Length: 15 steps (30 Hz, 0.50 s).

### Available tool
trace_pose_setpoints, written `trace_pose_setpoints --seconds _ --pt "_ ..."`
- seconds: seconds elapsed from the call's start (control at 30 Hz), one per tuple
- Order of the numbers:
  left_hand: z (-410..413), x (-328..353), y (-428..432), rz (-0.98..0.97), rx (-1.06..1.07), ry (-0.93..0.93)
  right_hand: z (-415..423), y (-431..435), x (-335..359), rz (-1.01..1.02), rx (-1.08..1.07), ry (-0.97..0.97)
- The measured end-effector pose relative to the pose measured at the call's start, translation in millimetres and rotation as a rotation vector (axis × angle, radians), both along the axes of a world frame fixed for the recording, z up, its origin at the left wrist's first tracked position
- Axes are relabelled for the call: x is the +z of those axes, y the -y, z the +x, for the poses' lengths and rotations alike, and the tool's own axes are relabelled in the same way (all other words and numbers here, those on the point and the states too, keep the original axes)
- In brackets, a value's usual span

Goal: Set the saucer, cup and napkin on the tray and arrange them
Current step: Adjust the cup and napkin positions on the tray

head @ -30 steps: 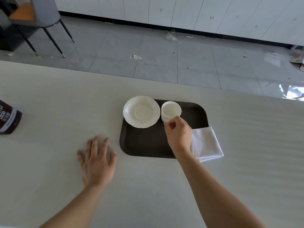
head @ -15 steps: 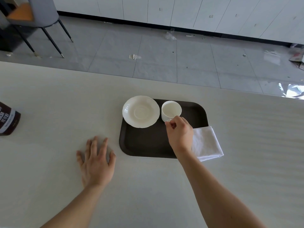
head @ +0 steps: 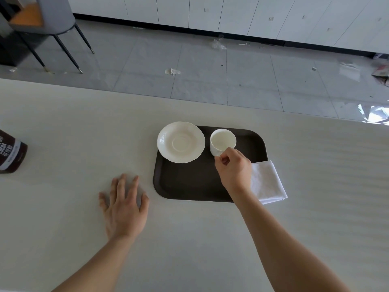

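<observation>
A dark brown tray [head: 189, 186] lies on the pale table. A white saucer [head: 181, 142] rests on its far left corner, overhanging the rim. Right of the saucer a white cup [head: 222, 141] stands upright on the tray. My right hand [head: 233, 168] pinches the cup at its near side, where the handle is hidden by my fingers. A folded white napkin [head: 266, 182] lies over the tray's right edge, partly on the table, partly hidden by my wrist. My left hand [head: 123, 205] lies flat on the table left of the tray, fingers spread.
A brown cocoa container [head: 11, 153] stands at the table's left edge. Beyond the table's far edge is grey tiled floor with scraps of litter, a grey chair [head: 52, 20] at the far left and white cabinets along the wall.
My right hand has stayed at the cup's near side with a slight shift of the fingers. The cup, saucer, napkin and left hand keep their places.
</observation>
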<state>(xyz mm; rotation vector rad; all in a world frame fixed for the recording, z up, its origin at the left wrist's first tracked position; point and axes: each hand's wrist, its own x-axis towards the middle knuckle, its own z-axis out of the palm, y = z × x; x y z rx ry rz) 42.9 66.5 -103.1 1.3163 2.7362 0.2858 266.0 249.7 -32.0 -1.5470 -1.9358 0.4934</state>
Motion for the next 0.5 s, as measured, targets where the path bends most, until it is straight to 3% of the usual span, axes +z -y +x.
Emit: trace_pose_setpoints --seconds 0.5 --pt "-0.6 1.4 0.5 -0.012 -0.006 0.003 1.5 -2.8 0.9 0.01 0.064 0.0"
